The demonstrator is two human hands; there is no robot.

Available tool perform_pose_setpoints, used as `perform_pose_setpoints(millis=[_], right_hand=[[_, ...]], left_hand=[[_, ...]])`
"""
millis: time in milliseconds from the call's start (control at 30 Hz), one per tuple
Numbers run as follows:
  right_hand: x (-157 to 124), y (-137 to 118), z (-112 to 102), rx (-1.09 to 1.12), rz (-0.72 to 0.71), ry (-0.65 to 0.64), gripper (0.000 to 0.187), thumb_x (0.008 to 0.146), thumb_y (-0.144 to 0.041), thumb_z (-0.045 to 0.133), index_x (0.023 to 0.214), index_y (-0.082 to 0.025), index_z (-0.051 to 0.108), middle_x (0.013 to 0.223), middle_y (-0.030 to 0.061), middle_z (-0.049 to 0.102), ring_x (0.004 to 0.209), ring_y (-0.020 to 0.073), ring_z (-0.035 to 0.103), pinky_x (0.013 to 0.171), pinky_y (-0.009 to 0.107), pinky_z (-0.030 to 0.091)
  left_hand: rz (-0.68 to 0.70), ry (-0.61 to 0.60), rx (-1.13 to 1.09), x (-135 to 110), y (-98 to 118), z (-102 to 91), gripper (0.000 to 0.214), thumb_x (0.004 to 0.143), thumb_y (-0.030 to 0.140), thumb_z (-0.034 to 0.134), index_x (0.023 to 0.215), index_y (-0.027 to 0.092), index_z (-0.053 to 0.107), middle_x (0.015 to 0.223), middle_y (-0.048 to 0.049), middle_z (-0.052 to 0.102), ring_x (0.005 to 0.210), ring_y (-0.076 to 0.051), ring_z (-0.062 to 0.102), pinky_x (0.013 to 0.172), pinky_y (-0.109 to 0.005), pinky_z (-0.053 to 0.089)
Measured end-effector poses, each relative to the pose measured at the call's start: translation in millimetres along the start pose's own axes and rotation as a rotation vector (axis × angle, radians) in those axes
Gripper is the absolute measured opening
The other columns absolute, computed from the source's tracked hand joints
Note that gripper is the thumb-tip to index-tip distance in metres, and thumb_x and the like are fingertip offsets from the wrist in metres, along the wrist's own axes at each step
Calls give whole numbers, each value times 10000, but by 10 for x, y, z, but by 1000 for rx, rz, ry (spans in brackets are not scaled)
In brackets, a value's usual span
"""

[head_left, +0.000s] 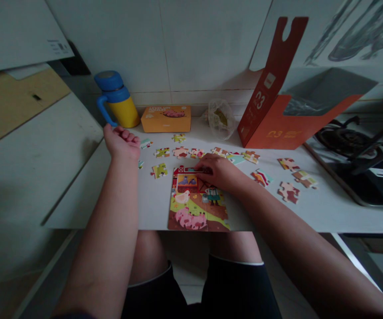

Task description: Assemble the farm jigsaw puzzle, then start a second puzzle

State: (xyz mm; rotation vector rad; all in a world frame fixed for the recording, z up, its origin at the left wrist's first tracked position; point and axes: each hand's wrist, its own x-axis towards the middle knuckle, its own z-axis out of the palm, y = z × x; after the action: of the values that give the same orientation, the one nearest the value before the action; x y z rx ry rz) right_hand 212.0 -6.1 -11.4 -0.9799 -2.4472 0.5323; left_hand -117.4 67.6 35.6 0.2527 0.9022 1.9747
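The part-built farm jigsaw (191, 201) was found about midway along the near edge of the white table (151, 204), its lower border close to that edge. The right hand (218, 172) was laid over its upper right part, fingers bent down onto the top row; whether a piece was pinched or merely pressed could not be told. The left hand (124, 141) was held near the table's left edge, fingers folded loosely inward, with nothing seen in them.

For sound fitting, it was judged that each tab should be lined up over its socket and pressed straight down, not pushed toward the near edge, where the panel could be slid off. The lower border would be better steadied by the left hand.

Loose pieces (160, 171) were noted scattered behind the jigsaw and toward the table's right end; one was partly hidden by the left wrist (125, 160). Direct reach to the right-hand group was obstructed by the right forearm (278, 217).

Along the back edge were placed a blue-and-yellow flask (124, 110), an orange puzzle box (166, 120), a clear plastic bag (215, 122) and, toward the back right corner, an open red-orange carton (287, 133). The right end was crowded by what was taken for a gas hob (338, 141).
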Motion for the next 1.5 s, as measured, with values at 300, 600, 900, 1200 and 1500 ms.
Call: perform_pose_setpoints(millis=[300,600,900,1200,1500], right_hand=[[3,-23,5,-39,1,-18,138,978,-259,721,1073,-218,813,1080,116,756,1029,273,681,948,401,520],[11,-23,-13,-47,-16,-16,81,968,-249,733,1010,-210,790,1044,103,766,997,258,668,953,394,486],[-62,-80,-188,-7,234,367,210,1040,-324,603,953,-201,749,876,57,759,753,189,631,721,310,426],[-71,-58,-194,-3,352,469,398,1073,-481,531,855,-208,723,768,52,742,648,175,612,628,304,362],[-72,-90,-235,35,394,485,502,1075,-577,480,865,-209,749,767,70,761,679,196,675,638,309,407]], left_hand=[[6,-42,61,84,-9,-58,456,1064,559,431,740,241,379,509,80,274,400,-94,207,472,-281,181],[-26,7,25,53,11,-24,441,1090,513,389,748,235,396,502,78,276,403,-97,215,461,-269,195],[-4,-7,47,-26,30,-13,439,1105,460,364,735,228,401,515,79,271,429,-86,210,466,-252,217],[14,12,105,-91,43,25,429,1112,454,320,752,229,379,529,85,260,442,-82,199,464,-232,232],[31,13,77,-55,48,-29,442,1107,459,310,736,230,378,525,77,260,407,-89,220,447,-232,244]])
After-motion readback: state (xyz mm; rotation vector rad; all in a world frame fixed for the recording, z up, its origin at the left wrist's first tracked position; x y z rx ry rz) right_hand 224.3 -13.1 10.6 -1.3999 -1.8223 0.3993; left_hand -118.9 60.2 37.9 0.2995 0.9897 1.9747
